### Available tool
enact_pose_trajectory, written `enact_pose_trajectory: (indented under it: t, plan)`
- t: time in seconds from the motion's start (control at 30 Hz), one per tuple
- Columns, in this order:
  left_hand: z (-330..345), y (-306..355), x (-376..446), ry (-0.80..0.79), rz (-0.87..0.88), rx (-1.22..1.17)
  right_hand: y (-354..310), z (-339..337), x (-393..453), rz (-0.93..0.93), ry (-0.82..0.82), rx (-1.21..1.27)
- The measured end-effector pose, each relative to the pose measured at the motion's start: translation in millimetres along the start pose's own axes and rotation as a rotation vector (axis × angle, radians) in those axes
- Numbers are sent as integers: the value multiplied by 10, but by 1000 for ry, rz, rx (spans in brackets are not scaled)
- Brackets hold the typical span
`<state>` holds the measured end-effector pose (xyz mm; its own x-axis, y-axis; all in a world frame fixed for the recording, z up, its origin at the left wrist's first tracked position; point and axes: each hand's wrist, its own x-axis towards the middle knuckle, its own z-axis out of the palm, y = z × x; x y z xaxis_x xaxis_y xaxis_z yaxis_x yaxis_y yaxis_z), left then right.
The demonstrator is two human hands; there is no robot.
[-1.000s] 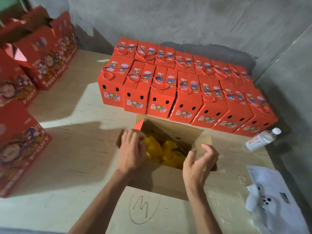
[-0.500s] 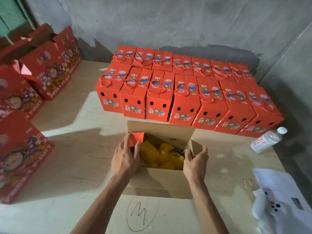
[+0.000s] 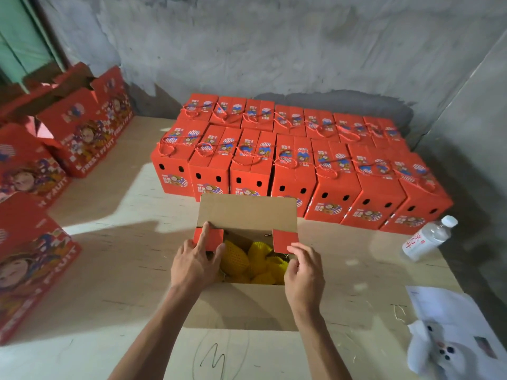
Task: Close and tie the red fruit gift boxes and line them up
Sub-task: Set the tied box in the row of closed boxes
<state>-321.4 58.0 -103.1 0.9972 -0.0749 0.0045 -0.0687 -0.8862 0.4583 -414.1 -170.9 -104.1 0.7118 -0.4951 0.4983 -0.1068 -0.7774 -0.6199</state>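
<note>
An open gift box [image 3: 247, 212] stands in front of me, its brown inner flaps raised front and back. Yellow net-wrapped fruit [image 3: 253, 261] fills it. My left hand [image 3: 194, 266] presses on the red left side flap [image 3: 210, 238], index finger stretched across it. My right hand [image 3: 304, 272] pinches the red right side flap [image 3: 285, 241] from its near edge. Behind the open box, two rows of closed red gift boxes [image 3: 293, 165] with tied cord handles stand lined up against the wall.
Several larger red boxes [image 3: 82, 127] stand open or lean along the left edge. A plastic water bottle [image 3: 428, 238] lies at the right, and white paper with a bag [image 3: 452, 333] lies near the right front. The concrete wall closes off the back and right.
Both hands moved from the box's sides onto the red side flaps, which now fold inward over the fruit. The far brown flap stands upright.
</note>
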Motion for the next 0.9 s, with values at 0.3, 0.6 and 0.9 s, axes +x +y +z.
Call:
enact_pose_trajectory:
  t: [0.3, 0.6, 0.9]
  plan:
    - [33, -13, -33, 130, -56, -166, 5, 19, 109, 40, -216, -79]
    - [-29, -32, -36, 44, 4, -173, -50, 125, 284, 86, -250, -133]
    - [-13, -24, 140, -2, -22, -229, -37, 250, 515, 389, -436, -22]
